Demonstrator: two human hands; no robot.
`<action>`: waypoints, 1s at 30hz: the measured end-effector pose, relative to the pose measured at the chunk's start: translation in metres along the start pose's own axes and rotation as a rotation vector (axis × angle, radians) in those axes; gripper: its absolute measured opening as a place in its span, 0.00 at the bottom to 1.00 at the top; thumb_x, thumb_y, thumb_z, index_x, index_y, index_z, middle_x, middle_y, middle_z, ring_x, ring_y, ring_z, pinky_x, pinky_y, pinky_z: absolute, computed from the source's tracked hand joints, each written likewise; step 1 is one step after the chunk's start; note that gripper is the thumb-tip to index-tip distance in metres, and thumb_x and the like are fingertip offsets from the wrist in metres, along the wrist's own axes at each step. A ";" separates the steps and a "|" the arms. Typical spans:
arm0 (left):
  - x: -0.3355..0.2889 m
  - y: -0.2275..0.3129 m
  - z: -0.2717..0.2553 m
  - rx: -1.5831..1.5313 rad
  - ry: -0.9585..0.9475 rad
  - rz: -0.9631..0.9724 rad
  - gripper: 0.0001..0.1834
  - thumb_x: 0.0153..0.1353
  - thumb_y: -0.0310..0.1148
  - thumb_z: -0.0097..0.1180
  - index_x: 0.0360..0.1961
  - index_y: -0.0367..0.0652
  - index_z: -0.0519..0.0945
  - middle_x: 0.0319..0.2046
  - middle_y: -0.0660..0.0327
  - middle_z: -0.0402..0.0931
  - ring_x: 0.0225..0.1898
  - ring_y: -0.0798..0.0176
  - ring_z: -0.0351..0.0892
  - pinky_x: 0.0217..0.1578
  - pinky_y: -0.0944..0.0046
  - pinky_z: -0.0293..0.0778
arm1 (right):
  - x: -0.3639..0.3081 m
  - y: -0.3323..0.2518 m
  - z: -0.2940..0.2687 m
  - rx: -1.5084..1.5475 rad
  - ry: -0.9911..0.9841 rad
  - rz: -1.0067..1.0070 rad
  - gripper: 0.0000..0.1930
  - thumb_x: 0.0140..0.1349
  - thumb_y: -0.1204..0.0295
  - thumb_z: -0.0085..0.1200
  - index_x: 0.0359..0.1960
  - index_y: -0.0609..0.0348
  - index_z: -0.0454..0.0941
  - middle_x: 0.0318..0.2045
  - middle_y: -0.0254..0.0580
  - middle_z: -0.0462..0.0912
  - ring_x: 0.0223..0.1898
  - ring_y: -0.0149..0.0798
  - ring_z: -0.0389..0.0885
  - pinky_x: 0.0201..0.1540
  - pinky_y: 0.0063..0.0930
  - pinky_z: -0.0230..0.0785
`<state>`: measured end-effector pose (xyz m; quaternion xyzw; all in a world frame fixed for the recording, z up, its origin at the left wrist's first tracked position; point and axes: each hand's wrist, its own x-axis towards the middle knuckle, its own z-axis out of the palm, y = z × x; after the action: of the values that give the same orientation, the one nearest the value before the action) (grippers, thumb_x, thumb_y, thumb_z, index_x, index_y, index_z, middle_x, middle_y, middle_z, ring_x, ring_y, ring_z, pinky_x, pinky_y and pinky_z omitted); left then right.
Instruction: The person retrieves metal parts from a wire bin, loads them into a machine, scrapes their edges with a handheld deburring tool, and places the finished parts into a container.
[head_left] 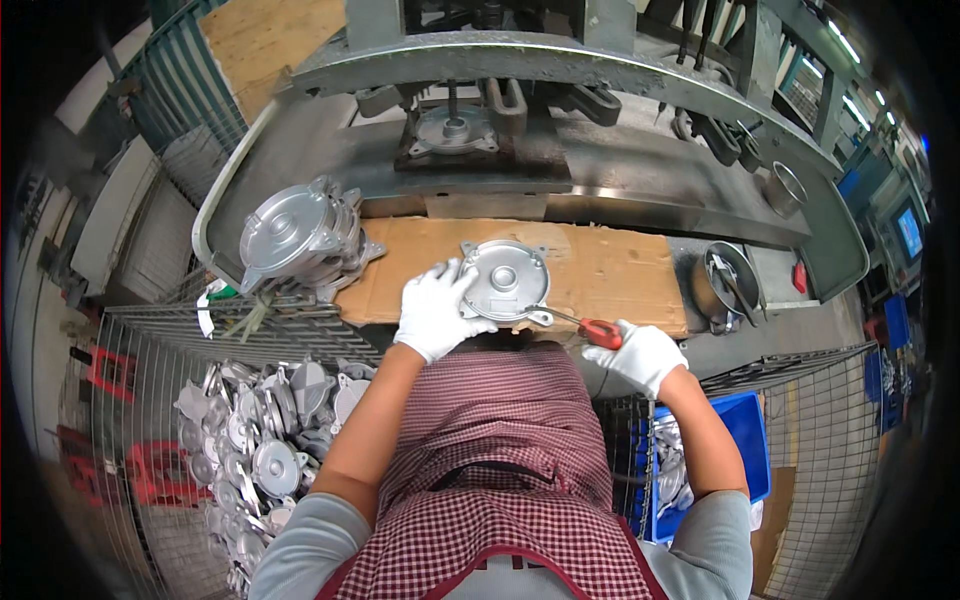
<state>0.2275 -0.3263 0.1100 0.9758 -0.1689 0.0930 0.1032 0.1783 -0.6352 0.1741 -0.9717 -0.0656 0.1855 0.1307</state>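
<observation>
A round silver cast-metal cover (512,272) with lugs on its rim lies on a sheet of cardboard (610,265) in front of me. My left hand (435,312), in a white glove, grips its left edge, the thumb along the near side. My right hand (645,358), gloved the same way, is closed around a red-handled tool (600,333) with a thin metal shaft. The shaft reaches left to the lug at the cover's near right edge. From here I cannot make out the exact shape of the tool's tip.
Similar covers form a stack (300,235) at the left. Beyond the cardboard stands a press (455,125) with another cover in it. A metal pot (725,285) with tools sits at the right. Wire baskets flank me, one heaped with castings (265,450); a blue bin (740,440) holds more parts.
</observation>
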 end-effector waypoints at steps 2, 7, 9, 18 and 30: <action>0.001 0.002 -0.002 0.016 0.010 0.012 0.51 0.40 0.63 0.67 0.64 0.48 0.70 0.63 0.48 0.67 0.64 0.49 0.67 0.62 0.48 0.61 | 0.012 -0.007 0.007 -0.006 -0.031 -0.038 0.36 0.58 0.36 0.50 0.47 0.60 0.76 0.40 0.58 0.84 0.45 0.58 0.81 0.49 0.44 0.72; -0.001 0.003 -0.003 -0.017 0.049 0.013 0.59 0.40 0.64 0.67 0.66 0.34 0.62 0.61 0.47 0.70 0.62 0.48 0.69 0.60 0.51 0.64 | 0.051 -0.066 0.004 -0.010 0.035 -0.019 0.32 0.59 0.39 0.50 0.48 0.57 0.76 0.42 0.56 0.84 0.46 0.56 0.82 0.50 0.44 0.72; 0.000 0.006 -0.008 -0.017 0.021 -0.013 0.59 0.40 0.64 0.67 0.65 0.33 0.62 0.60 0.47 0.70 0.62 0.47 0.69 0.60 0.52 0.64 | 0.065 -0.074 0.000 0.010 0.085 -0.001 0.32 0.59 0.40 0.50 0.49 0.57 0.76 0.42 0.55 0.84 0.47 0.56 0.82 0.51 0.44 0.72; 0.001 0.000 0.000 -0.032 0.066 0.007 0.60 0.39 0.65 0.67 0.65 0.32 0.62 0.56 0.43 0.72 0.60 0.47 0.72 0.61 0.51 0.63 | 0.030 -0.029 -0.023 -0.128 0.118 0.173 0.30 0.61 0.41 0.51 0.48 0.57 0.77 0.43 0.54 0.84 0.48 0.54 0.82 0.51 0.43 0.72; 0.002 0.002 0.000 -0.022 0.057 -0.035 0.63 0.38 0.64 0.68 0.67 0.30 0.60 0.56 0.42 0.72 0.58 0.45 0.72 0.60 0.51 0.65 | 0.059 -0.077 -0.018 -0.005 0.160 0.062 0.30 0.61 0.42 0.49 0.49 0.57 0.77 0.43 0.55 0.84 0.47 0.55 0.82 0.50 0.43 0.72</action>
<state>0.2286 -0.3284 0.1103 0.9743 -0.1497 0.1172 0.1204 0.2336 -0.5549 0.1918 -0.9853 -0.0252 0.1109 0.1273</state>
